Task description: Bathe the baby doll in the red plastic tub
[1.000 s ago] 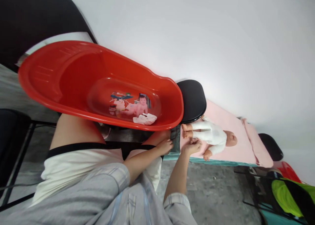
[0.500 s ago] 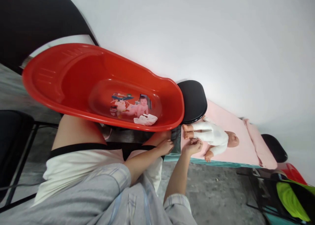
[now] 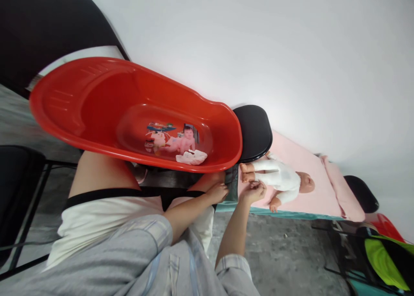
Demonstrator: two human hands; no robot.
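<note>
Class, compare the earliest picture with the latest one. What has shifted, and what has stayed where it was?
Only the view shifted slightly: the red tub and the doll sit a touch further right. The right hand stays at the doll's white suit by its legs, the left hand stays on the mat edge. Nothing was picked up or let go; the white cloth still lies in the tub.

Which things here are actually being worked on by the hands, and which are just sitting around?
In hand:
- baby doll in white clothes, on the pink mat
- right hand at the doll's legs
- left hand beside it

Lying about:
- red tub
- white cloth inside tub
- black seat
</note>
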